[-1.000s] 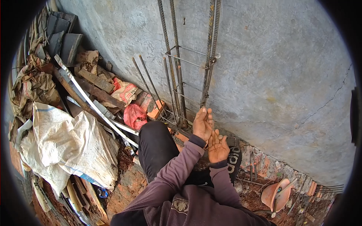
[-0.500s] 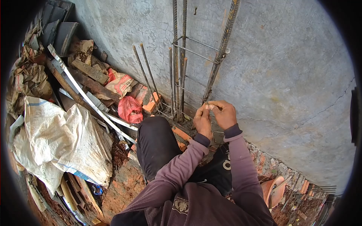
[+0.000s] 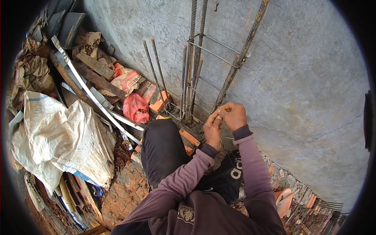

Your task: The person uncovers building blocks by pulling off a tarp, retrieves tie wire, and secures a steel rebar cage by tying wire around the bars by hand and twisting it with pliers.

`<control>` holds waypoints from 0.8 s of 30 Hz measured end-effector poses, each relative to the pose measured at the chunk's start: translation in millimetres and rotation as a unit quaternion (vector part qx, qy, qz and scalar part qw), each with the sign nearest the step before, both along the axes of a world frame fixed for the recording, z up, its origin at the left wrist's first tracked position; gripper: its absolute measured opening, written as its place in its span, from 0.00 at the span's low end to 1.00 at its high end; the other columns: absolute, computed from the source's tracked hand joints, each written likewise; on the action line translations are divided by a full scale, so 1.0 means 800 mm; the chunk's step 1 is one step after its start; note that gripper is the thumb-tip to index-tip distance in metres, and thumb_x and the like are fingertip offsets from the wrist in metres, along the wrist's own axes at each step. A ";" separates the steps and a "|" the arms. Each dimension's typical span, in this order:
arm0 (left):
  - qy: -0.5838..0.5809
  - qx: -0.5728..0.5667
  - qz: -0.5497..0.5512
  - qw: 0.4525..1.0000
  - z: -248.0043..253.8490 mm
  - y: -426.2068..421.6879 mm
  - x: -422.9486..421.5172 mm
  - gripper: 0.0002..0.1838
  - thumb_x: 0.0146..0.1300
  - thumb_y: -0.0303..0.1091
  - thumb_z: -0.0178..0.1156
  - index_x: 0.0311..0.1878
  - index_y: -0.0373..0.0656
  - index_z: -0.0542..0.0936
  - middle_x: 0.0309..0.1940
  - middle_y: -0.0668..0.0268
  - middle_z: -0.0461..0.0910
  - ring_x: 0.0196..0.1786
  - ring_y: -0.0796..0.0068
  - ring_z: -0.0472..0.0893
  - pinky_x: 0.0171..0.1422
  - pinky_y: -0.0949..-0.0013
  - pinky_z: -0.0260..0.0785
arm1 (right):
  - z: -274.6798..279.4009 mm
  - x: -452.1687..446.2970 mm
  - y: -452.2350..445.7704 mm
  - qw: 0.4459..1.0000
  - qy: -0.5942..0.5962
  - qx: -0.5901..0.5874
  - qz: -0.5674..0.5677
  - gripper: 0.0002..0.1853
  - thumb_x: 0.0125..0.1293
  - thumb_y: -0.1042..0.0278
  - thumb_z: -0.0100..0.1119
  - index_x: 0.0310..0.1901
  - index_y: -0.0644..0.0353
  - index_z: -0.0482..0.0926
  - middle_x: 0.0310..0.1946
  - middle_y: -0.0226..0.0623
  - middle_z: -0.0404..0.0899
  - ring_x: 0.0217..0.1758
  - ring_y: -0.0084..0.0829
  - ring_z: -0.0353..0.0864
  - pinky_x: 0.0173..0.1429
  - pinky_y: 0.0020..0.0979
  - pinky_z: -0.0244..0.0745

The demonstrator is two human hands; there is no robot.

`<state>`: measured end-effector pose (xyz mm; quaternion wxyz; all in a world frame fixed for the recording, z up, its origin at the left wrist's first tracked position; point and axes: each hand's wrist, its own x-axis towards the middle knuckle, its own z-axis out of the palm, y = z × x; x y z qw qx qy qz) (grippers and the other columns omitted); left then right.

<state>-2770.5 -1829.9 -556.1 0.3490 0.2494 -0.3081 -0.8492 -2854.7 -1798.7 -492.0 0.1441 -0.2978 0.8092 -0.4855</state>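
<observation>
Upright steel rebar (image 3: 246, 47) joined by thin crossbars stands against the grey wall. At the lower end of its right side, my left hand (image 3: 212, 131) is closed in a pinch, its fingertips meeting those of my right hand. My right hand (image 3: 234, 116) is also closed, thumb against index finger, just beside the bar. Whatever lies between the fingertips is too small to make out. Shorter rods (image 3: 157, 72) rise from the ground to the left of the cage.
A white woven sack (image 3: 66, 137), wood scraps, a long pale strip (image 3: 90, 94) and a red plastic bag (image 3: 136, 107) lie on the left. Broken bricks (image 3: 159, 102) are near the rods. An orange bucket (image 3: 284, 201) sits at lower right beside the concrete wall (image 3: 305, 86).
My right hand has turned over and risen from palm-up below to pinch beside my left hand. The view has shifted, and the cage's right bars now lean more to the right.
</observation>
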 end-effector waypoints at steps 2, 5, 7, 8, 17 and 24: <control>-0.029 -0.004 -0.003 1.000 0.006 -0.006 0.002 0.14 0.68 0.29 0.51 0.54 0.39 0.78 0.26 0.78 0.71 0.25 0.90 0.64 0.27 0.82 0.55 | 0.000 -0.007 -0.001 1.000 0.022 0.005 0.015 0.06 0.53 0.73 0.67 0.31 0.66 0.85 0.25 0.45 0.85 0.27 0.34 0.85 0.35 0.32 0.78; -0.065 -0.006 -0.010 0.998 0.012 -0.010 0.007 0.10 0.69 0.30 0.51 0.48 0.40 0.79 0.24 0.78 0.69 0.22 0.91 0.62 0.23 0.82 0.52 | 0.006 -0.017 0.005 0.995 0.082 0.023 0.049 0.06 0.54 0.74 0.65 0.32 0.66 0.84 0.26 0.45 0.84 0.29 0.39 0.84 0.37 0.34 0.78; -0.054 0.010 -0.020 0.998 0.024 -0.011 0.016 0.09 0.69 0.29 0.50 0.46 0.41 0.79 0.24 0.78 0.69 0.21 0.90 0.61 0.21 0.82 0.52 | 0.018 -0.020 0.009 0.986 0.142 0.028 0.082 0.05 0.55 0.74 0.64 0.33 0.66 0.83 0.28 0.45 0.83 0.32 0.43 0.84 0.39 0.35 0.77; -0.050 0.023 -0.030 0.998 0.032 -0.012 0.022 0.09 0.69 0.28 0.51 0.45 0.39 0.79 0.25 0.77 0.70 0.22 0.90 0.62 0.23 0.82 0.53 | 0.019 -0.025 0.011 0.978 0.180 0.012 0.104 0.05 0.55 0.75 0.64 0.33 0.66 0.83 0.29 0.43 0.83 0.33 0.41 0.82 0.39 0.35 0.76; -0.042 -0.029 -0.044 0.998 0.086 0.021 0.025 0.18 0.68 0.27 0.48 0.58 0.33 0.76 0.25 0.77 0.68 0.21 0.90 0.61 0.22 0.83 0.52 | -0.075 -0.011 -0.002 0.897 0.384 -0.219 -0.017 0.07 0.57 0.72 0.66 0.36 0.62 0.82 0.34 0.40 0.79 0.36 0.42 0.76 0.41 0.39 0.72; -0.208 -0.320 -0.133 0.915 0.103 0.017 0.047 0.18 0.68 0.28 0.53 0.57 0.31 0.77 0.27 0.71 0.77 0.25 0.86 0.70 0.29 0.80 0.63 | -0.066 -0.012 0.001 0.920 0.331 -0.210 0.012 0.08 0.60 0.68 0.64 0.35 0.63 0.81 0.31 0.40 0.79 0.35 0.44 0.74 0.39 0.40 0.72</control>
